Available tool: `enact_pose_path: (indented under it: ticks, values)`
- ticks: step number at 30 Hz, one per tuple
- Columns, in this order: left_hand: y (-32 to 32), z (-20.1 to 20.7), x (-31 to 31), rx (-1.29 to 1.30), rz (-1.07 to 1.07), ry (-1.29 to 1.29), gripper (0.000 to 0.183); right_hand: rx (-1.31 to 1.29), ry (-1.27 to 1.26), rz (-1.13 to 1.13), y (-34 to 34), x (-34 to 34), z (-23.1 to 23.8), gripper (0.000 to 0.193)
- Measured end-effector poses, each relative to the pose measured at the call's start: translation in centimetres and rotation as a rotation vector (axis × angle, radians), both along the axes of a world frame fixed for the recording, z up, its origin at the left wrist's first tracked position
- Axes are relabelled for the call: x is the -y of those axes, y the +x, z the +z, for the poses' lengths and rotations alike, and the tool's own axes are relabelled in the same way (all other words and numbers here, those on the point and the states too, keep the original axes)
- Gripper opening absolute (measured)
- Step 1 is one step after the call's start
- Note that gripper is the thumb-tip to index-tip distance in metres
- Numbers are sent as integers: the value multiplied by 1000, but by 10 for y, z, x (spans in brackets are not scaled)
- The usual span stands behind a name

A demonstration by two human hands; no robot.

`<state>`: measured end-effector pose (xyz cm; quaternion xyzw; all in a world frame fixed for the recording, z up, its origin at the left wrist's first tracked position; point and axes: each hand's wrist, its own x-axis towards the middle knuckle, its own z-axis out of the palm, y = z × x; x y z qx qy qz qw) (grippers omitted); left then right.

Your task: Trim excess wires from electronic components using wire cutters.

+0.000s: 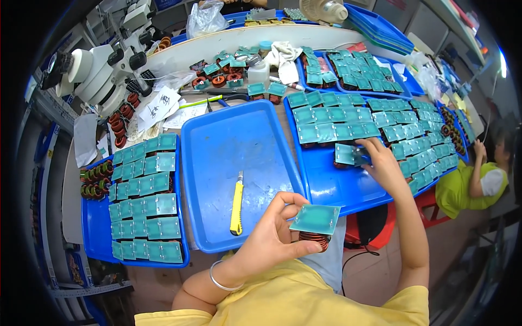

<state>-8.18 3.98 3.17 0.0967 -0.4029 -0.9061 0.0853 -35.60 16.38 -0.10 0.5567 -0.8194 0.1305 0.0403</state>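
Between thumb and fingers, my left hand [280,231] grips a toroidal coil [315,240] wound with copper-red wire and topped by a square green circuit board [316,219]. It is held up in front of my yellow shirt. Over the right-hand blue tray [326,187], my right hand [382,160] has its fingers closed round another board-topped coil [360,156], partly covered by the fingers. Beside that one, another board-topped coil [344,154] stands in the tray. A yellow utility knife [237,209] with its blade out lies in the middle blue tray [239,136].
Rows of board-topped coils fill the left blue tray [95,217] and much of the right one. Behind are pliers [236,98], a white cloth [283,60], a clear bottle [258,73] and loose coils [218,80]. A microscope [95,70] stands back left. Another person [470,187] sits at right.
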Motion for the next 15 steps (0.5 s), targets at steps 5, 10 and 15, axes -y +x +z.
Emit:
enact_pose_path:
  ticks: [5, 10, 15]
  values:
    - [4, 3, 3, 69, -20, -8, 64, 174, -25, -48, -7, -4, 6, 54]
    - [6, -8, 4, -3, -42, 35, 54, -122, -41, 60, -20, -4, 7, 47]
    - [9, -10, 7, -28, -53, 63, 47, -121, -94, -19, -19, -7, 0, 36]
